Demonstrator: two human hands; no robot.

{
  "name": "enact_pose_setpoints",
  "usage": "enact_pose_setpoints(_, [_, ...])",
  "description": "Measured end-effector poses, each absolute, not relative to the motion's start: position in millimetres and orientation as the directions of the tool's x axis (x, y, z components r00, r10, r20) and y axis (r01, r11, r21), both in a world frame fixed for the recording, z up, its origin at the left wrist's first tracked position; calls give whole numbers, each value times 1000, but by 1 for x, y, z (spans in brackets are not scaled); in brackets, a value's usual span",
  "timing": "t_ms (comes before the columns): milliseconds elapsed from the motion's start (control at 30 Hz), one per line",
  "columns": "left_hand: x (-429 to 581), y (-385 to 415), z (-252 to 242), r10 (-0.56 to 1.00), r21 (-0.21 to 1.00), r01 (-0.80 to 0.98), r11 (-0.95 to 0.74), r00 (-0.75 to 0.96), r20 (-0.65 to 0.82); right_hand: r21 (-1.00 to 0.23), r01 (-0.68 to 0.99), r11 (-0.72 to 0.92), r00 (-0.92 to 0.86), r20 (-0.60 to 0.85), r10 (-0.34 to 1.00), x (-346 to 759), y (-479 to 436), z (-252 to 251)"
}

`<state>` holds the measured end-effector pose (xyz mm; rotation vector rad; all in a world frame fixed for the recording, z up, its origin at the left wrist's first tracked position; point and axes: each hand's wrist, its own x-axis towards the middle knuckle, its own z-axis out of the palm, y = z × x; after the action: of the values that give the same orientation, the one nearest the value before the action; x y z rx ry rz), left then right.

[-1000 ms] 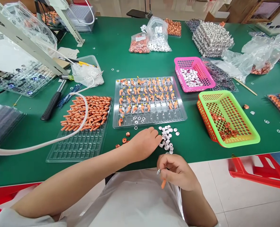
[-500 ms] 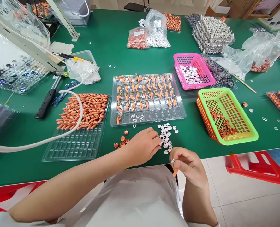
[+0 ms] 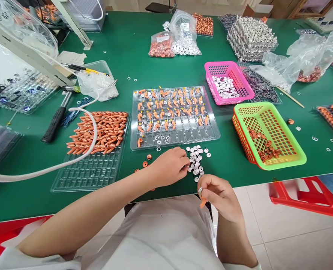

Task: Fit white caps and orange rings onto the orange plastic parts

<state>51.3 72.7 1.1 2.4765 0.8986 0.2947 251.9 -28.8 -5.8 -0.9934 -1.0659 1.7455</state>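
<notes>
My left hand [image 3: 170,165] rests on the green table, fingers curled and pinched at the edge of a small heap of white discs [image 3: 197,161]. What the fingertips grip is too small to make out. My right hand [image 3: 217,195] hovers at the table's front edge, closed round a small orange curved part [image 3: 202,203] with a silvery ring at its top. A few orange rings [image 3: 147,160] lie just left of my left hand. Behind the hands sits a clear compartment tray [image 3: 180,138] partly filled with orange parts.
A second clear tray [image 3: 90,172] at the left carries a heap of orange tubes [image 3: 104,129] with a white hose [image 3: 42,170] across it. Green basket [image 3: 293,157] and pink basket [image 3: 245,92] stand at the right. A hammer [image 3: 55,120], bags and stacked parts lie behind.
My right hand has risen from my lap to the table edge with the orange part. My left hand's fingers have closed in at the white discs.
</notes>
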Motion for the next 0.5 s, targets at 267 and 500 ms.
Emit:
enact_pose_setpoints(267, [46, 60, 14, 897, 816, 495, -298, 438, 62, -998, -63, 1, -73, 6, 997, 225, -30, -5])
enact_pose_setpoints(500, [37, 36, 46, 922, 939, 165, 300, 204, -330, -934, 183, 307, -43, 305, 952, 193, -31, -4])
